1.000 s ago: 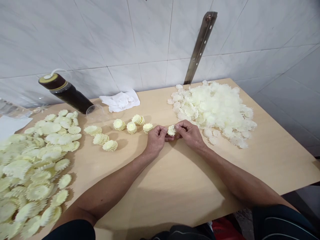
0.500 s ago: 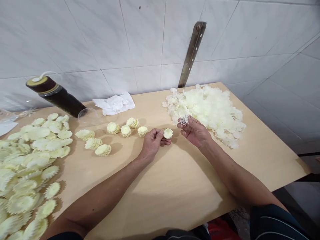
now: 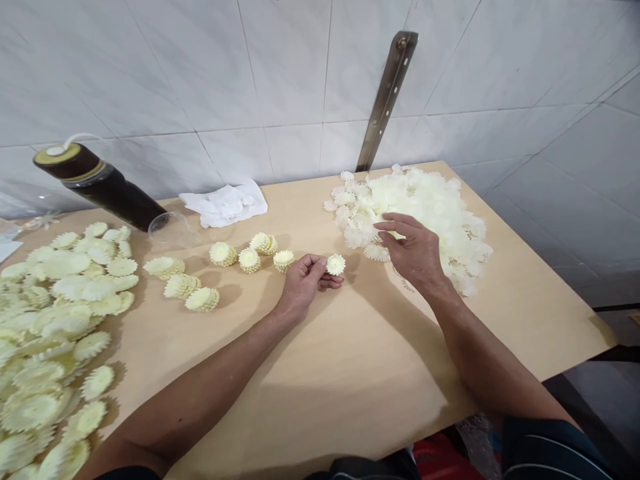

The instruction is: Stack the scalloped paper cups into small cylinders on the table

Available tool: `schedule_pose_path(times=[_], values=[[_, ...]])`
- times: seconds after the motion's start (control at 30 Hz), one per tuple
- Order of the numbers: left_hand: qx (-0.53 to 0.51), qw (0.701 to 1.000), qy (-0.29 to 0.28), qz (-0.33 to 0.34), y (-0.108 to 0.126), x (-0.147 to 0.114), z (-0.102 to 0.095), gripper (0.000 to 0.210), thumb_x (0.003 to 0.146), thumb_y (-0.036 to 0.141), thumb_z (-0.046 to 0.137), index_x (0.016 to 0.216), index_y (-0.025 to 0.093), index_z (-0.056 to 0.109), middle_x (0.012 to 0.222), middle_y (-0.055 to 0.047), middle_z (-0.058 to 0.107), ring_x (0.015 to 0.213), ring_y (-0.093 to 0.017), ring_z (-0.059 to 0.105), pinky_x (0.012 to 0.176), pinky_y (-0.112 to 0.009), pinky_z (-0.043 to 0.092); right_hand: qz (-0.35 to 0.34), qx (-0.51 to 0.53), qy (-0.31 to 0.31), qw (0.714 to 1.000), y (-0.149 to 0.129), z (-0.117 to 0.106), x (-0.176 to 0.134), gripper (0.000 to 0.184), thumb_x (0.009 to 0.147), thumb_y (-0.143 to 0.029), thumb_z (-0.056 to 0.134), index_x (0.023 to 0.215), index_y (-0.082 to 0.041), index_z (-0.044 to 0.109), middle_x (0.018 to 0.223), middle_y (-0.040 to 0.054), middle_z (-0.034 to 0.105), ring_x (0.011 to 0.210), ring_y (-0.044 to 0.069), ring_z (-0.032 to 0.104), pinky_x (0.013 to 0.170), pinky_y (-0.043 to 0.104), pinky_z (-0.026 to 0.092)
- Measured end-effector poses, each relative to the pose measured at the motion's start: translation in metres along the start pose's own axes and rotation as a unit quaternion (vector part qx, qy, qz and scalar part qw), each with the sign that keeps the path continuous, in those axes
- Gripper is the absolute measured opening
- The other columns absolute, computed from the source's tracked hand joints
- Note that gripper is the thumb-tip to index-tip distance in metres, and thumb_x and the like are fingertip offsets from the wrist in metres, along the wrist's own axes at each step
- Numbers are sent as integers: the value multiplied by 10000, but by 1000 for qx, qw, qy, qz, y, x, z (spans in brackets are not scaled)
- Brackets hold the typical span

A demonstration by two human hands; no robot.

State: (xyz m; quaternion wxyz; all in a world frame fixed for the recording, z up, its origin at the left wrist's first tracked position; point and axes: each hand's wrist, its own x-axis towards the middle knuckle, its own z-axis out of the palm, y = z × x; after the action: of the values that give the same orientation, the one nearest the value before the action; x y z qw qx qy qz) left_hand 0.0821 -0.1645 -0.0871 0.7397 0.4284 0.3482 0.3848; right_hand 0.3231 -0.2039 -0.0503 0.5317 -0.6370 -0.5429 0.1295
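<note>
My left hand (image 3: 303, 287) is closed, with thumb and fingers pinching a small pale-yellow petal flower (image 3: 335, 265) whose ruffled face looks toward me. My right hand (image 3: 413, 250) hovers over the near left side of a pile of thin whitish petal discs (image 3: 435, 207), thumb and fingers apart, nothing visible between them. Just left of my left hand, a small stacked yellow flower (image 3: 284, 261) rests on the table. Several similar stacks, such as a larger flower stack (image 3: 202, 299), stand farther left.
A big heap of yellow toothed discs (image 3: 60, 320) covers the table's left side. Behind it a dark bottle (image 3: 113, 190) leans beside a clear plastic cup (image 3: 173, 230). Crumpled white tissue (image 3: 227, 205) lies near the tiled wall, and a metal bracket (image 3: 385, 107) is fixed there.
My right hand has moved right over the whitish pile, and the pale disc in its fingers no longer shows. My left hand keeps its hold on the flower. The camera view has shifted slightly.
</note>
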Motion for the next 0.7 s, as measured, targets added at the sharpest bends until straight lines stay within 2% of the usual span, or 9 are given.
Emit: schedule_pose_path(times=[0.07, 0.1, 0.13, 0.2, 0.3, 0.47, 0.6, 0.7], values=[[-11, 1000, 1, -5, 0, 0, 1, 493, 814, 592, 875, 910, 151, 674, 790, -102, 795, 730, -226, 802, 720, -331, 640, -81, -113, 50, 989, -3, -3, -2, 221, 978, -444, 727, 1048, -269, 843, 1239, 111, 743, 1019, 283, 732, 799, 456, 684], [-13, 1000, 2, -7, 0, 0, 1, 495, 808, 587, 883, 911, 149, 676, 798, -102, 795, 728, -226, 801, 720, -334, 642, -105, -137, 50, 984, -6, -2, -4, 214, 991, -434, 716, 1062, -276, 842, 1231, 112, 743, 986, 271, 734, 769, 432, 678], [-14, 1000, 3, -8, 0, 0, 1, 495, 804, 583, 888, 911, 147, 680, 809, -103, 795, 725, -224, 798, 719, -338, 646, -120, -141, 35, 982, -10, 1, -8, 206, 997, -428, 715, 1066, -280, 841, 1203, 110, 748, 939, 256, 734, 729, 406, 670], [-16, 1000, 5, -9, -1, 0, 2, 487, 803, 577, 891, 904, 146, 689, 827, -99, 795, 721, -215, 789, 735, -351, 658, -142, -115, -33, 983, -19, 13, -18, 184, 999, -422, 727, 1045, -288, 843, 1125, 98, 763, 868, 231, 726, 673, 374, 654], [-28, 1000, 2, -5, -1, -1, 2, 475, 791, 569, 903, 888, 150, 700, 836, -78, 788, 736, -203, 776, 788, -379, 676, -169, -82, -103, 977, -26, 34, -34, 153, 1005, -391, 724, 997, -303, 849, 1054, 84, 771, 900, 234, 728, 747, 390, 660], [-52, 998, -11, -18, 1, -2, 3, 469, 767, 547, 927, 879, 141, 721, 857, -74, 783, 780, -205, 776, 821, -383, 679, -151, -66, -98, 981, -21, 50, -44, 154, 1009, -353, 717, 1054, -300, 854, 1065, 82, 786, 960, 242, 740, 830, 405, 661], [-52, 998, -10, -24, 1, -1, 2, 465, 764, 540, 934, 858, 133, 729, 841, -88, 785, 788, -219, 782, 821, -392, 675, -106, -46, -96, 989, -19, 50, -45, 134, 982, -374, 754, 1005, -298, 863, 1053, 75, 795, 901, 232, 749, 730, 377, 657], [-46, 999, -10, -25, 0, 0, 1, 475, 764, 545, 932, 864, 127, 730, 843, -102, 790, 781, -225, 785, 811, -393, 673, -97, -19, -94, 991, -20, 50, -45, 142, 977, -381, 757, 957, -288, 862, 1031, 75, 795, 876, 228, 750, 671, 358, 642]])
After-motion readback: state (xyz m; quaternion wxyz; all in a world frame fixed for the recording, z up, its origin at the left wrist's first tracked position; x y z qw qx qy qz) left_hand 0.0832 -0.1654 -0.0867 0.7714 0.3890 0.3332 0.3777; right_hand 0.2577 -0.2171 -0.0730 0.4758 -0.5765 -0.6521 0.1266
